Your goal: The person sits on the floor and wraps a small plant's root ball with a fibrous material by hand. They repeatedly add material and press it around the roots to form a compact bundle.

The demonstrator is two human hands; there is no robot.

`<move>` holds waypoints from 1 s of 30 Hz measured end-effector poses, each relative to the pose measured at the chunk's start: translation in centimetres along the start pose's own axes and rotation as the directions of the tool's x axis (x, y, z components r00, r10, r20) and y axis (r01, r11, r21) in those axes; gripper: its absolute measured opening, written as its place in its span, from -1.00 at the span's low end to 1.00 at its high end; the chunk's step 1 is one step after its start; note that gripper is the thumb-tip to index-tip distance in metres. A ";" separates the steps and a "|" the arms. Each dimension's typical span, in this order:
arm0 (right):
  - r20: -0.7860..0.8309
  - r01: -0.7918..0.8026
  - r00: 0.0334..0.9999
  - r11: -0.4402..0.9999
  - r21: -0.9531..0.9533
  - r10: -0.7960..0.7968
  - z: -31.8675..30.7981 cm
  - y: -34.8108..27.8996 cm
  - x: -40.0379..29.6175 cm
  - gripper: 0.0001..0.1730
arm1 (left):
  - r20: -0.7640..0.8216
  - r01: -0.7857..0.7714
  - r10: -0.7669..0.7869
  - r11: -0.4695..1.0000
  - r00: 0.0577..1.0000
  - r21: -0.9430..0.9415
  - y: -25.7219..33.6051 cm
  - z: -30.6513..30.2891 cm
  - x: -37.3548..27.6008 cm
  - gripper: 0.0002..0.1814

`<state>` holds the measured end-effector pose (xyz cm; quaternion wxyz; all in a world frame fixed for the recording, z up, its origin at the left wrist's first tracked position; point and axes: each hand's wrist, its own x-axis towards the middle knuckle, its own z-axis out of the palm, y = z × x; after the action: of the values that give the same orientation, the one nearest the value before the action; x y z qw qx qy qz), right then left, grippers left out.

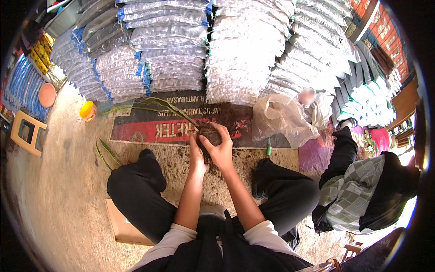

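Between my two hands is the dark, fibrous root ball (210, 135) of a snake plant, held above the near edge of a printed banner (136, 134). Its long green leaves (176, 110) with pale edges stretch out to the left. My left hand (196, 154) presses along the left side of the root ball. My right hand (221, 148) curls over its top and right side, thumb and fingers spread around it. Dark loose soil (231, 115) lies on the banner just beyond, and crumbs of it are scattered on the floor below my hands.
Stacks of filled plastic sacks (176, 51) rise behind the banner. A crumpled clear plastic bag (282, 119) lies right. Left are cut leaves (108, 153), a yellow tub (88, 111) and a beige stool (29, 133). Cardboard (127, 227) lies by my leg; another person (353, 193) sits at right.
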<state>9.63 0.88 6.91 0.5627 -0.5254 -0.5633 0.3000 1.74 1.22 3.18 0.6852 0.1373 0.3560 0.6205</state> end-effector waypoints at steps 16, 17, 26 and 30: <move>0.192 -0.350 0.832 0.224 0.910 0.520 -0.6 3.4 1.3 -0.57 | -0.045 -0.177 0.189 0.964 0.981 0.197 0.4 0.2 1.1 -0.41; 0.168 -0.329 0.845 0.247 0.911 0.509 -0.5 3.3 1.2 -0.56 | -0.043 -0.162 0.168 0.979 0.985 0.122 0.1 0.1 1.3 -0.42; -0.107 -0.239 0.913 0.729 0.642 0.393 0.0 0.4 0.1 -0.52 | -0.177 -0.089 0.075 0.993 0.981 -0.075 0.1 2.9 -0.6 -0.38; -0.229 -0.003 0.968 0.913 0.407 0.105 0.9 0.8 -0.5 -0.51 | -0.059 -0.064 0.055 0.984 0.997 -0.167 -0.3 1.6 0.3 -0.31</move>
<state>8.91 0.84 5.86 0.7157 -0.4464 -0.4005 0.3578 3.01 1.81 3.97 0.6656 0.0725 0.3163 0.6721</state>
